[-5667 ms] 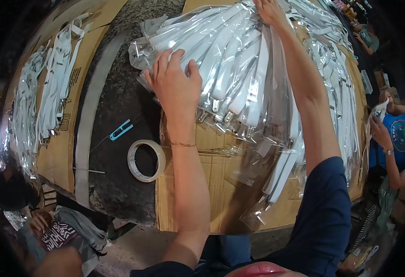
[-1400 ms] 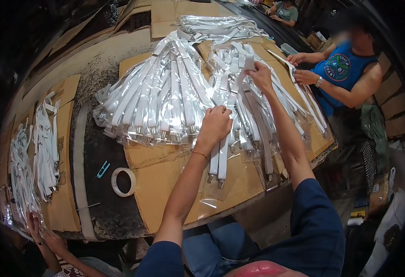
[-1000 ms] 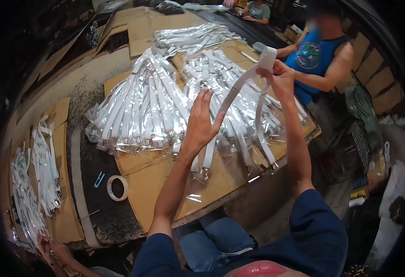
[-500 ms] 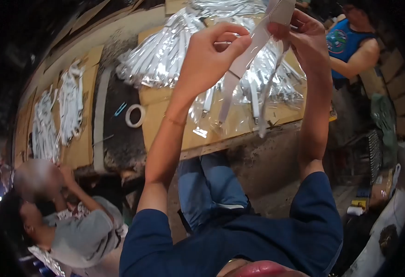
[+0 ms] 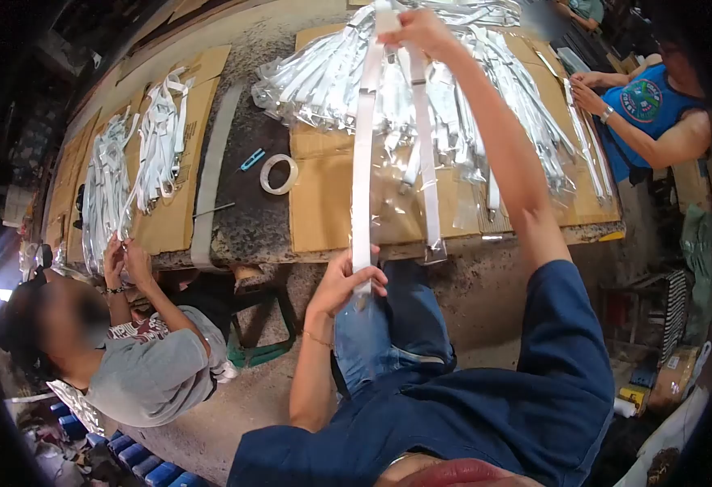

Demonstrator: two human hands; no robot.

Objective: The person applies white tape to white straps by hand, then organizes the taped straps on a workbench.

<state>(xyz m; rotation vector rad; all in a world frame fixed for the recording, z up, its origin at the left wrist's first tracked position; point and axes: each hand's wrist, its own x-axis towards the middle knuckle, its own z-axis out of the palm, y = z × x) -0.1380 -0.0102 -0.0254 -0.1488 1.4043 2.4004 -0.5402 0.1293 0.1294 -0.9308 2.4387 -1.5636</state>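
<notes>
My right hand (image 5: pixel 421 34) is raised over the table, its fingers closed on the upper part of a white strap (image 5: pixel 362 162). That strap hangs in clear plastic, with a second length beside it ending in a metal clip over the table edge. Lower down, in front of my legs, my left hand (image 5: pixel 346 282) grips the strap near its bottom end. Behind the strap, a large heap of white straps in shiny clear wrapping (image 5: pixel 323 81) lies on cardboard (image 5: pixel 319 219).
A tape roll (image 5: pixel 279 175), a blue cutter-like tool (image 5: pixel 253 159) and a thin rod (image 5: pixel 214 210) lie left of the cardboard. More straps (image 5: pixel 161 134) lie farther left. One person (image 5: pixel 145 365) sits at left, another (image 5: pixel 656 114) works at right. A green stool (image 5: pixel 260 353) stands below the table.
My left hand has moved down to the strap's lower end. My right hand has moved left, and the strap now hangs nearly straight between them. The view has shifted.
</notes>
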